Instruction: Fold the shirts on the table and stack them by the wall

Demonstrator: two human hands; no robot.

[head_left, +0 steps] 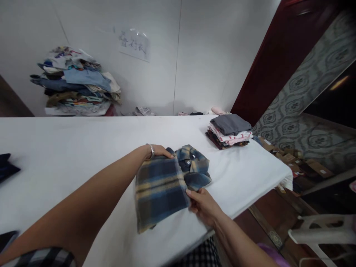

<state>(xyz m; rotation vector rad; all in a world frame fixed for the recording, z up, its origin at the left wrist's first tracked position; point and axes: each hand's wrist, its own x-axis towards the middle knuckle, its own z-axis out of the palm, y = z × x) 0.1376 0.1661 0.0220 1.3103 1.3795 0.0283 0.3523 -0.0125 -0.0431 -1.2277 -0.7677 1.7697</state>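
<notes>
A blue, yellow and dark plaid shirt (161, 185) lies folded on the white-covered table (83, 148), its buttoned collar pointing to the right. The shirt's body is folded over so that a straight edge lies just below the collar. At the far end of that edge, my left hand (160, 151) grips the fabric, with a silver bracelet on its wrist; part of its fingers is hidden. My right hand (203, 203) pinches the near end of the same edge between thumb and fingers.
A neat stack of folded clothes (229, 129) sits at the table's right. Against the wall, a tall heap of clothes (80, 83) rises at back left. Dark blue cloth (8, 167) lies at far left. A white plastic chair (325, 233) stands on the floor, right.
</notes>
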